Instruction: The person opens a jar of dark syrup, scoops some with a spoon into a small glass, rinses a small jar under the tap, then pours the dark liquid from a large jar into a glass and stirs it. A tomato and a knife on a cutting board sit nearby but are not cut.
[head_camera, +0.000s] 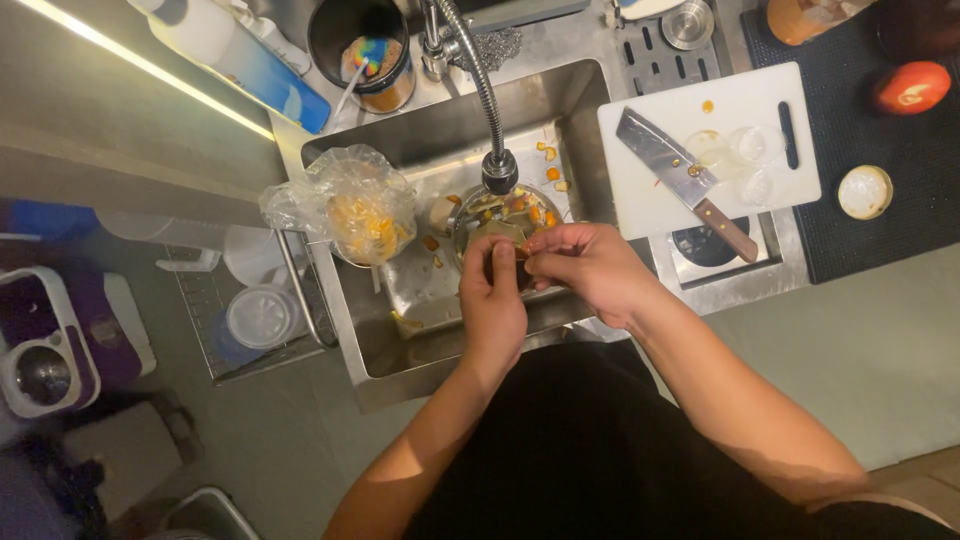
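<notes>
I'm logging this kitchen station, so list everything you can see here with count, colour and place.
sink: one, steel, centre
faucet: one, steel spring hose, over sink
glass bowl: one, clear, orange bits inside, under faucet
plastic bag: one, clear, yellow contents, sink's left edge
cutting board: one, white, right of sink
cleaver: one, steel blade, wooden handle, on board
mat: one, black, far right
tomato: one, red, on mat
small lid: one, pale, on mat
spray bottle: one, white and blue, top left
dark pot: one, behind sink
left hand: over sink, pinching something small and dark
right hand: touching the same item
</notes>
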